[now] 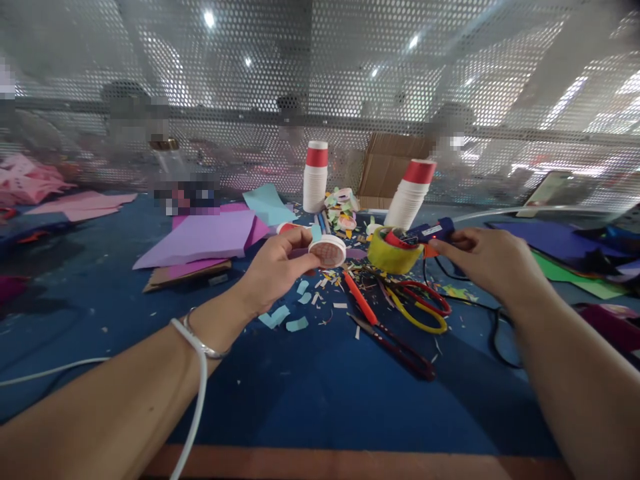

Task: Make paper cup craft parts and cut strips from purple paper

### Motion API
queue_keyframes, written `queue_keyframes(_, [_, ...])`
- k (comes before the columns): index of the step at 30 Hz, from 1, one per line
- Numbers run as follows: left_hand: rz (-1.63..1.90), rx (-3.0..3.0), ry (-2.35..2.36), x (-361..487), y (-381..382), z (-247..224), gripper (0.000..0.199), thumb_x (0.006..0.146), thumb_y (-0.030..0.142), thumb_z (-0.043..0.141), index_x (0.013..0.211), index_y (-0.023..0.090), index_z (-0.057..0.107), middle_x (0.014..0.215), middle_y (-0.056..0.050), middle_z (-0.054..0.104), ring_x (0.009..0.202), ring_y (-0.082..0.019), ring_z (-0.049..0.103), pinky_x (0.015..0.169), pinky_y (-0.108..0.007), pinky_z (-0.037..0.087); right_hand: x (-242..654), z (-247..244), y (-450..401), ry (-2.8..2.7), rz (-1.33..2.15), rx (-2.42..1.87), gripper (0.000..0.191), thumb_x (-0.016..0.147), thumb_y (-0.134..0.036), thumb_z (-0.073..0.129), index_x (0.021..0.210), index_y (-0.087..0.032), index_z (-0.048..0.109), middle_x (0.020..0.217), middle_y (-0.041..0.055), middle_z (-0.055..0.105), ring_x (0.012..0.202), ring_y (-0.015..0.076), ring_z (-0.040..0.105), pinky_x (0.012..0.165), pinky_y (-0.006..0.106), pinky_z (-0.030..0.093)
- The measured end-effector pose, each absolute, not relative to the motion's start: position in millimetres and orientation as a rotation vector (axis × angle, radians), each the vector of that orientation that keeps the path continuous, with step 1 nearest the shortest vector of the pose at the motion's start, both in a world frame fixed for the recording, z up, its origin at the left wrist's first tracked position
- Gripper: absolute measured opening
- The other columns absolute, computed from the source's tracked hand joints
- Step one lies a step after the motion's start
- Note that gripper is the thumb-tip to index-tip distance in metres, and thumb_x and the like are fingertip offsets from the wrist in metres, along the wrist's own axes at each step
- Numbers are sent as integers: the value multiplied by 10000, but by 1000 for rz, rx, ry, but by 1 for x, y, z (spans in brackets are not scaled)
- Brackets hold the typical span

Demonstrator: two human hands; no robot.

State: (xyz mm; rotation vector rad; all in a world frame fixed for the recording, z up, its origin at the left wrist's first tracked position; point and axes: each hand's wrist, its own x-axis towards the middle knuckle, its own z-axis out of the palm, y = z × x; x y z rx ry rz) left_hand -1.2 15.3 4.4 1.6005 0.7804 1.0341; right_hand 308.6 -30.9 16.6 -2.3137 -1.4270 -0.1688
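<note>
My left hand point(280, 267) pinches a shallow, round white piece point(327, 252) that looks like a paper cup's base, its flat face turned toward me. A light blue paper scrap point(316, 232) stands at its edge, and a purple paper strip point(357, 254) shows beside it. On the right, the fingers of my right hand point(493, 260) close on a dark blue hot glue gun point(436, 231) with a small red light. Its front end lies over a yellow tape roll point(395, 255). Part of the gun is hidden by the roll and my fingers.
Scissors with yellow and red handles point(420, 308), dark-handled scissors point(400, 350) and an orange cutter point(360, 297) lie among paper scraps. Two paper cup stacks point(315, 180) point(411, 193) stand behind. Purple sheets point(200, 237) lie left; black cable runs right.
</note>
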Motion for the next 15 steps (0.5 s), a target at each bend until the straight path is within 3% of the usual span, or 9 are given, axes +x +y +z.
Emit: queue_keyframes(15, [1043, 1622, 779, -1, 17, 2, 158, 705, 251, 718, 776, 174, 601, 836, 4, 580, 751, -118, 544, 663, -260, 460, 299, 29, -47, -1332, -351, -2407, 360, 823, -568, 628, 910, -256, 785, 809, 64, 760, 733, 265, 648, 583, 339, 377])
